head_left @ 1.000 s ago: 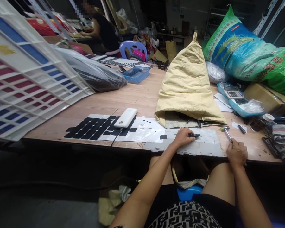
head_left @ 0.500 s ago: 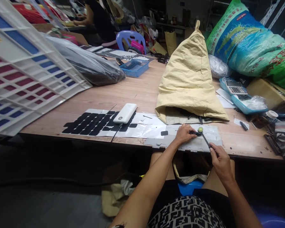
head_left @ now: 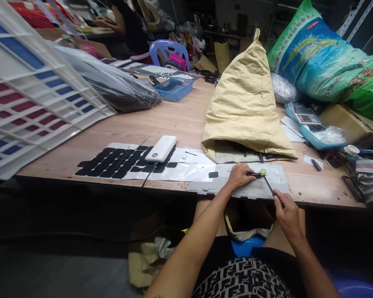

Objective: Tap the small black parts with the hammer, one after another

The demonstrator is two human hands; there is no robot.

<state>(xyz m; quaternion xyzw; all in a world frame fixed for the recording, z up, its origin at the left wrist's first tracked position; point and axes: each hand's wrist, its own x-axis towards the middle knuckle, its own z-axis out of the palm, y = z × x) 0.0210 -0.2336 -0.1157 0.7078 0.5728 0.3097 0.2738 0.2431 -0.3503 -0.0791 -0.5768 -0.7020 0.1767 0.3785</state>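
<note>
Over a grey-white sheet [head_left: 276, 182] at the table's front edge, my left hand [head_left: 240, 175] pinches a small black stick-like part [head_left: 254, 174], its far end pointing right. My right hand [head_left: 286, 209] is closed round the dark handle of a thin metal tool [head_left: 269, 185]. The tool's round yellow-green head [head_left: 262, 172] meets the tip of the black part; whether they touch firmly I cannot tell. Just beyond my hands lies a pale yellow cloth sack [head_left: 245, 107], its mouth toward me, with several black parts [head_left: 261, 157] at the opening.
Left of my hands lie a white sheet with black patches [head_left: 112, 161] and a white power bank [head_left: 161, 149] with a cable. Farther off are a blue basket [head_left: 175, 89] and a calculator [head_left: 307, 116]. A co-worker [head_left: 132, 31] sits at the back left.
The view has shifted slightly, so the table things sit a little farther left. Both hands keep nearly the same pose, with the tool head still at the black part's tip.
</note>
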